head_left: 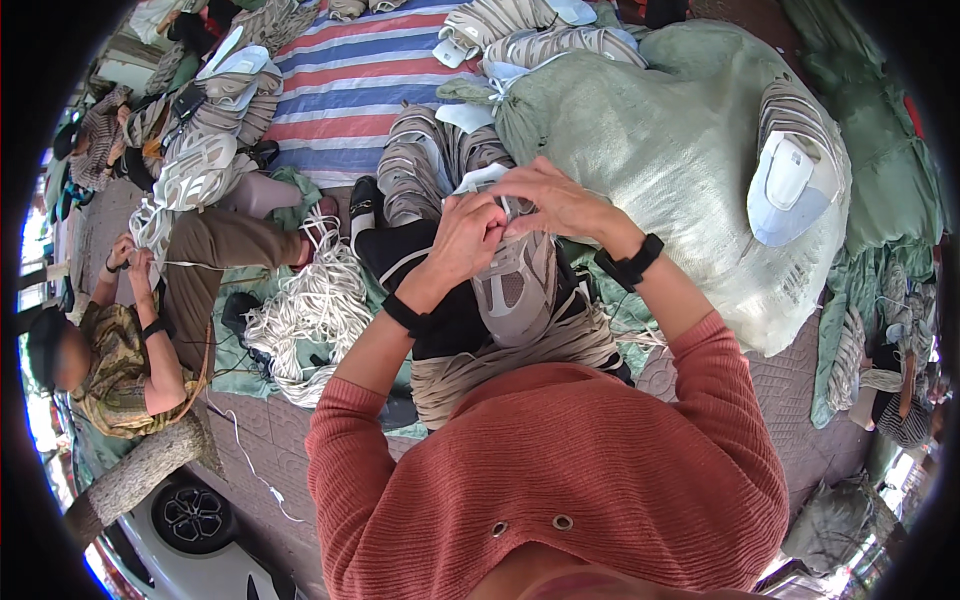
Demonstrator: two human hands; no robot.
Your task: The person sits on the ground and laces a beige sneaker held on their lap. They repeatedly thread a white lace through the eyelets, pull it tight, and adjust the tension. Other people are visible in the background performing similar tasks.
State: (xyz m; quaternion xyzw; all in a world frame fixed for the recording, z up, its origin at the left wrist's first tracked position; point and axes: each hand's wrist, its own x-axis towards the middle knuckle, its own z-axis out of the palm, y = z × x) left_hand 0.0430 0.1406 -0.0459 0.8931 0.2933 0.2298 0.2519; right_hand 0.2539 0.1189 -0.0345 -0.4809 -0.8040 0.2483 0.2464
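A grey-beige shoe upper with mesh panels lies over my lap, its rounded toe toward me. Over its upper part, both hands meet. My left hand is closed, fingers curled in close to the shoe upper. My right hand arches over from the right, thumb and fingers pinched together beside the left fingers. What either hand grips is too small or hidden to make out. Beyond the hands, a stack of striped shoe uppers leans near my knees. A bundle of beige laces lies across my lap.
Tangled white laces lie on green cloth at left. Another person handles laces beside them. A large pale-green sack at right bears a striped shoe upper. Ahead spreads a striped sheet. A car stands lower left.
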